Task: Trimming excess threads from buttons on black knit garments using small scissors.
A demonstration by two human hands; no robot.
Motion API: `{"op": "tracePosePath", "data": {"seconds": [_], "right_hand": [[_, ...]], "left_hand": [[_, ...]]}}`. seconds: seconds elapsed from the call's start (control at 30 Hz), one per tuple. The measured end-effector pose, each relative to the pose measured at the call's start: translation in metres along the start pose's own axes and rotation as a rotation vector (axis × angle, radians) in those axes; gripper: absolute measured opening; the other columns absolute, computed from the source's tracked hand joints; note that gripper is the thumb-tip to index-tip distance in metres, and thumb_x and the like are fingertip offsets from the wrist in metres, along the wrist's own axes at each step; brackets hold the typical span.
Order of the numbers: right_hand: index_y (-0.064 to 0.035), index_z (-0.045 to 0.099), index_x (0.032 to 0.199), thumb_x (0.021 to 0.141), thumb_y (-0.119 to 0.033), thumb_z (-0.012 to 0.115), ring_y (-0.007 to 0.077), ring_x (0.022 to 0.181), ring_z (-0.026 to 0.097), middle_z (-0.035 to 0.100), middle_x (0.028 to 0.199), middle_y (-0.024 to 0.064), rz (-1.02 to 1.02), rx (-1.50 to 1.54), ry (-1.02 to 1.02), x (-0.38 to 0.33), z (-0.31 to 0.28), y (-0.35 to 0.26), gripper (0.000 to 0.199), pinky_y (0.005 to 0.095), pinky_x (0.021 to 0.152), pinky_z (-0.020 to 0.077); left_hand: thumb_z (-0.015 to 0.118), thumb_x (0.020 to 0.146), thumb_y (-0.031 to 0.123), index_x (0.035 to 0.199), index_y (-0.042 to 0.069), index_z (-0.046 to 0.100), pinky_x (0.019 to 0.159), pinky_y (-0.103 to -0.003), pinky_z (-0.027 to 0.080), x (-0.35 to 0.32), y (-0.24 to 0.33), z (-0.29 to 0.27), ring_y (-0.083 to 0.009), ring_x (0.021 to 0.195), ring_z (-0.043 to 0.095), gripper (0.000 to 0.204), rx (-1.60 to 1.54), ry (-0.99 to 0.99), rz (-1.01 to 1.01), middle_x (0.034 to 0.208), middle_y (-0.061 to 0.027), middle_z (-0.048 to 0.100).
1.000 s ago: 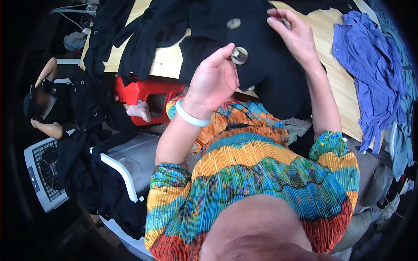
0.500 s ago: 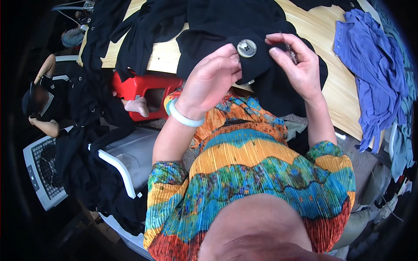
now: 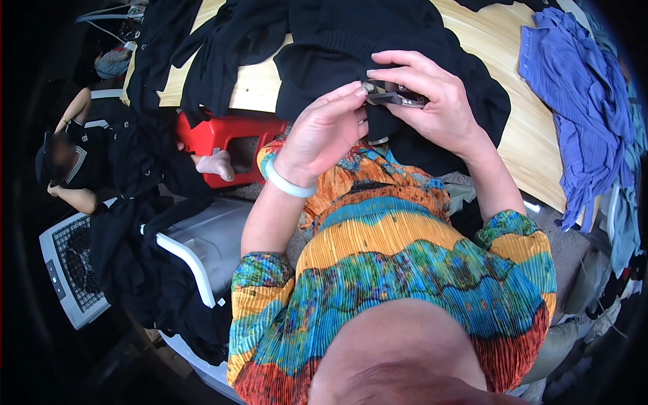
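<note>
The right hand (image 3: 439, 101) clamps small metal snips (image 3: 395, 99), lying crosswise, pointing left toward the left hand (image 3: 324, 131), whose grip pinches the black garment (image 3: 378, 47) on the bench (image 3: 513, 88).

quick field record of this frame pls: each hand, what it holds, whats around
left hand: fingertips on the black garment, meeting the right hand
right hand: grip on a small dark metal tool
surface: wooden table
right side: blue garment
left side: red stool, grey chair, fan, seated person
</note>
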State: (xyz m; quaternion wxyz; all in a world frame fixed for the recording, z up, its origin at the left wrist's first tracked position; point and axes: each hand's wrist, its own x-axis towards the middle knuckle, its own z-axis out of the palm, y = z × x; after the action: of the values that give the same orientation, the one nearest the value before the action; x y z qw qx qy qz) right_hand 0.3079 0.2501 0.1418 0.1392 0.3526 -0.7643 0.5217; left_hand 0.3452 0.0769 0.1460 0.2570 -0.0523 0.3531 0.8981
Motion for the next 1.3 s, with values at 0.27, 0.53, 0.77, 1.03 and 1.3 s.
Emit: {"op": "tracePosePath", "data": {"seconds": [0.27, 0.53, 0.77, 1.03, 1.3], "right_hand": [[-0.0042, 0.06, 0.082, 0.067, 0.001, 0.062, 0.0199, 0.067, 0.06, 0.06, 0.09, 0.0062, -0.08, -0.148, 0.042, -0.004, 0.001, 0.003, 0.016, 0.0253, 0.054, 0.0481], [0.0014, 0.058, 0.086, 0.071, 0.0, 0.066, 0.0116, 0.063, 0.054, 0.056, 0.078, 0.006, 0.035, -0.035, 0.256, 0.0, -0.019, 0.005, 0.017, 0.0205, 0.056, 0.042], [0.0016, 0.058, 0.084, 0.068, 0.003, 0.067, 0.0091, 0.065, 0.054, 0.056, 0.079, 0.0047, 0.05, 0.036, 0.163, -0.014, -0.019, -0.011, 0.018, 0.0199, 0.058, 0.0434], [-0.0033, 0.052, 0.099, 0.075, -0.017, 0.066, 0.0129, 0.06, 0.056, 0.055, 0.076, 0.0066, 0.213, 0.087, 0.048, -0.028, -0.007, -0.033, 0.031, 0.0216, 0.053, 0.0468], [-0.0008, 0.055, 0.09, 0.073, -0.01, 0.066, 0.012, 0.056, 0.056, 0.055, 0.074, 0.0058, 0.22, 0.033, 0.095, -0.03, 0.003, -0.034, 0.022, 0.0215, 0.048, 0.0449]], "left_hand": [[0.049, 0.087, 0.009, 0.094, 0.007, 0.055, 0.077, -0.025, 0.04, -0.002, 0.005, -0.003, -0.0089, 0.084, 0.052, 0.009, 0.152, 0.016, -0.02, 0.094, -0.0011, 0.058], [0.05, 0.085, 0.007, 0.101, 0.007, 0.054, 0.084, -0.03, 0.042, -0.003, -0.002, -0.02, -0.0114, 0.096, 0.053, 0.016, -0.038, -0.079, 0.039, 0.099, -0.0019, 0.058], [0.051, 0.085, 0.009, 0.118, 0.005, 0.045, 0.092, -0.035, 0.038, 0.0, -0.009, -0.015, -0.0185, 0.105, 0.05, 0.034, -0.108, -0.24, 0.095, 0.113, -0.0074, 0.054], [0.051, 0.085, 0.009, 0.111, 0.009, 0.05, 0.093, -0.035, 0.038, 0.0, -0.012, -0.007, -0.0176, 0.106, 0.049, 0.026, -0.168, -0.105, 0.173, 0.109, -0.0044, 0.055], [0.05, 0.086, 0.011, 0.111, 0.011, 0.051, 0.097, -0.035, 0.034, -0.003, -0.024, -0.01, -0.0183, 0.107, 0.048, 0.025, -0.28, -0.066, 0.134, 0.11, -0.0032, 0.055]]}}
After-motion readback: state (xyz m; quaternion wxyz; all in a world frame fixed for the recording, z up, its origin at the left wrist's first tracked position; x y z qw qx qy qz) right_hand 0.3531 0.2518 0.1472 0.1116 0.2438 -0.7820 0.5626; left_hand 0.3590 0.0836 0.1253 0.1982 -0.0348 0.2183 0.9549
